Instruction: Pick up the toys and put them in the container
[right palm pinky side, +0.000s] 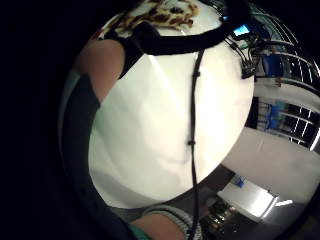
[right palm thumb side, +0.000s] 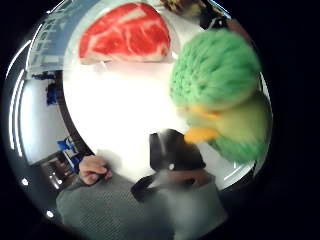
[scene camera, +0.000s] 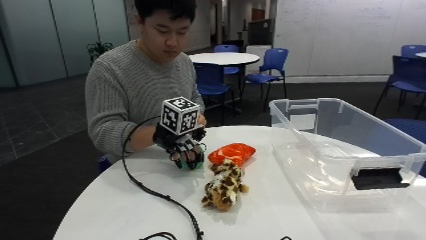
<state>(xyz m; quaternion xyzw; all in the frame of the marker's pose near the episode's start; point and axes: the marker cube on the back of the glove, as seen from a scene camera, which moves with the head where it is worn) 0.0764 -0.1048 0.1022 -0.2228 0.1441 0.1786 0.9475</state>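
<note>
Three toys sit on the white table (scene camera: 120, 210): a red steak (scene camera: 231, 152), a spotted giraffe (scene camera: 223, 186) just in front of it, and a fuzzy green bird (right palm thumb side: 220, 95) with a yellow-orange beak. The gloved hand (scene camera: 185, 144) has its fingers curled round the bird, just left of the steak; from the side only a sliver of green shows between them. A clear container (scene camera: 346, 150) stands to the right, apart from the toys.
</note>
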